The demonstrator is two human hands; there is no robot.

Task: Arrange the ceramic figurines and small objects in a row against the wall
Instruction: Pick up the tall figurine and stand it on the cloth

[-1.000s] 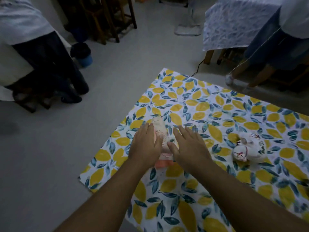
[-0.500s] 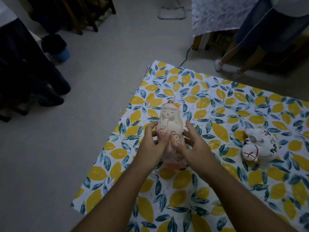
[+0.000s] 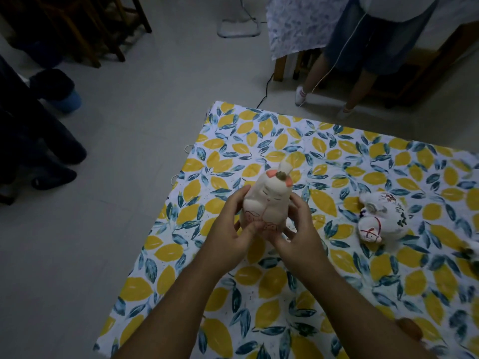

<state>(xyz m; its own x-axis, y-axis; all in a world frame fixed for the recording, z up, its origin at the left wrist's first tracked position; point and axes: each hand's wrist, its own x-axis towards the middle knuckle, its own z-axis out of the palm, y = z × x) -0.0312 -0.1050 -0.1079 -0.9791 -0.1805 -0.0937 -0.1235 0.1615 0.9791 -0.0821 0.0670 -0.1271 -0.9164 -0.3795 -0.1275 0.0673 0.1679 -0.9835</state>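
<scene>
A white ceramic rabbit figurine (image 3: 267,200) with pink ear marks and a painted sleeping face is held upright above the lemon-print cloth (image 3: 337,156). My left hand (image 3: 230,229) grips its left side and my right hand (image 3: 295,229) grips its right side and base. A second white ceramic figurine (image 3: 381,216), a cat with red and black markings, lies on its side on the cloth to the right, apart from both hands.
A person's bare legs (image 3: 334,81) stand beyond the cloth's far edge, beside a covered table (image 3: 293,24). Dark-trousered legs (image 3: 39,141) are at the left. A cable (image 3: 264,94) and a fan base (image 3: 238,27) lie on the grey floor. A small dark object (image 3: 469,255) sits at the right edge.
Both hands closed on the rabbit figurine where it lay on the cloth, then raised it upright and nearer to me. The cat figurine stayed put.
</scene>
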